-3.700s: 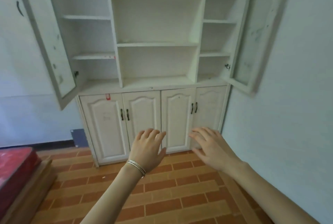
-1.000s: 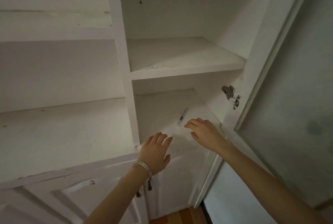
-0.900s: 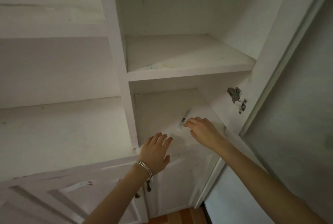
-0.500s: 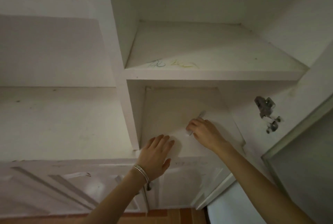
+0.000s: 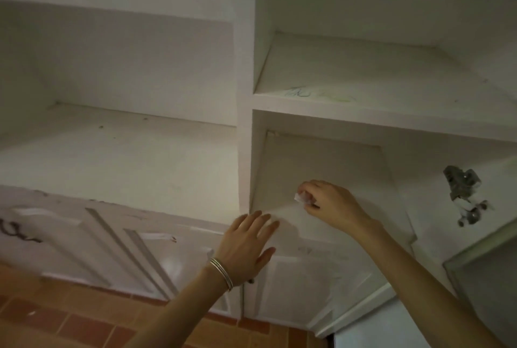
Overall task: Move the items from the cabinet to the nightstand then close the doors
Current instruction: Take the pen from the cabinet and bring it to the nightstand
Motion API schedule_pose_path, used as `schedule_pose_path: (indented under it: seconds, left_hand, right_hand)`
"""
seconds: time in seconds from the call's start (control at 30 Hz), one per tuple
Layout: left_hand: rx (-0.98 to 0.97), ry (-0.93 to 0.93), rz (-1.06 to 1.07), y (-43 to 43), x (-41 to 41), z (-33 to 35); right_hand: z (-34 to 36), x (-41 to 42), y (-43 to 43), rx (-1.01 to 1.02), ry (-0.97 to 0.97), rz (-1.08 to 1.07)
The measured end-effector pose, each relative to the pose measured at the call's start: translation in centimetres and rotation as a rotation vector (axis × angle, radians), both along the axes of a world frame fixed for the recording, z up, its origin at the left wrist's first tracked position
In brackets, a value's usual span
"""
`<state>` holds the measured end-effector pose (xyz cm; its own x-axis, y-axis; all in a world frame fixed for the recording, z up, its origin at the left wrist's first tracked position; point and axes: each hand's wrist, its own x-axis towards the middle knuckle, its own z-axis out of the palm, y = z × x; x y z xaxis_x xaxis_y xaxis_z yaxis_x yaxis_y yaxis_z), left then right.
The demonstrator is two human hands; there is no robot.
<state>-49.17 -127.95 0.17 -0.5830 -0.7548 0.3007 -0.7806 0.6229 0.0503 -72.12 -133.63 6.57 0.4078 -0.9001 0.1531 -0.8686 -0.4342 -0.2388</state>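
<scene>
The right hand (image 5: 330,205) was only reaching before. Now its fingers have closed around the small clear thing (image 5: 302,198) on the cabinet shelf (image 5: 349,179).

Left hand (image 5: 246,247) flat, fingers spread; right hand (image 5: 330,206) in pinching grip.

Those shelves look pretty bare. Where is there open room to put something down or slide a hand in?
The wide shelf left of the divider is bare. So is the scribbled shelf above the right hand. Tightest is the low right compartment, where that hand pinches a small pale item and the left hand hovers at its edge.
</scene>
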Motion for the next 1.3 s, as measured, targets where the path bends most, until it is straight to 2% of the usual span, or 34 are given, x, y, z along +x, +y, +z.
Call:
schedule_pose_path:
  seconds: [0.13, 0.3, 0.53, 0.9, 1.3]
  left_hand:
    - [-0.002, -0.006, 0.09, 3.5, 3.8, 0.6]
    - [-0.006, -0.011, 0.209, 10.2, 9.8, 1.1]
    - [0.036, -0.038, 0.479, 25.5, 20.8, 1.4]
    - [0.063, -0.084, 0.995, 52.0, 36.8, 2.8]
    - [0.162, -0.033, 1.504, 69.1, 48.9, -1.3]
  right_hand:
    - [1.4, 2.9, 3.0, 0.044, -0.125, 0.044]
    - [1.8, 8.0, 8.5, 0.137, -0.19, 0.133]
    - [1.8, 19.3, 19.1, 0.274, -0.299, 0.345]
    - [0.9, 42.8, 35.6, 0.334, -0.156, 0.845]
    - [-2.5, 68.7, 47.3, 0.378, 0.079, 1.353]
